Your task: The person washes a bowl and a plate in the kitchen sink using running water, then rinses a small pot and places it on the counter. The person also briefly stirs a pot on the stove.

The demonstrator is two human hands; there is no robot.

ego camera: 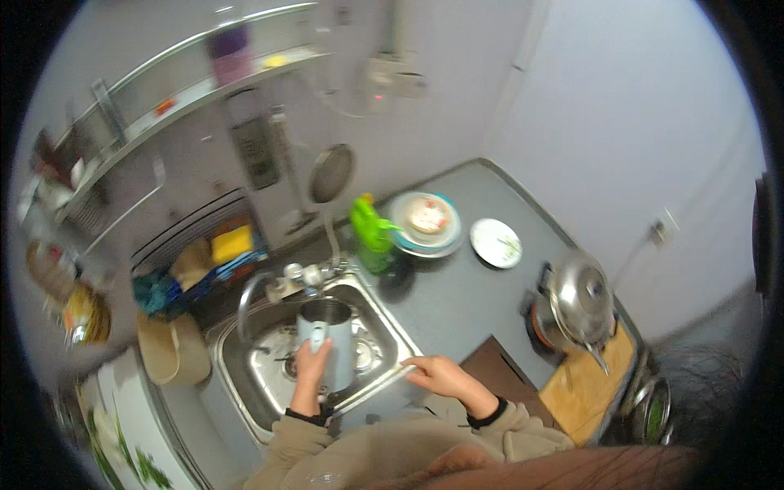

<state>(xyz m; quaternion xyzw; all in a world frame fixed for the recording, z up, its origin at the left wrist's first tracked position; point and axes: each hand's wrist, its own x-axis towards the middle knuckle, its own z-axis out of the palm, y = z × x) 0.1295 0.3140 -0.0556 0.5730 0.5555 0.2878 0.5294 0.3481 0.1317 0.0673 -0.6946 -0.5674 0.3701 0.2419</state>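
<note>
My left hand grips the handle of a pale grey, open-topped jug, possibly an electric kettle body. The jug is above the stainless steel sink, with its dark metal inside visible. Behind it, the curved tap stands at the sink's back edge. My right hand is by the sink's right rim, thumb and index finger apart; no held thing shows. Whether its fingertips touch the rim is hard to tell.
A green spray bottle, stacked dishes and a small white plate stand on the counter. Further right are a lidded steel pot, a wooden board and a dark brown board. A beige bin is left of the sink.
</note>
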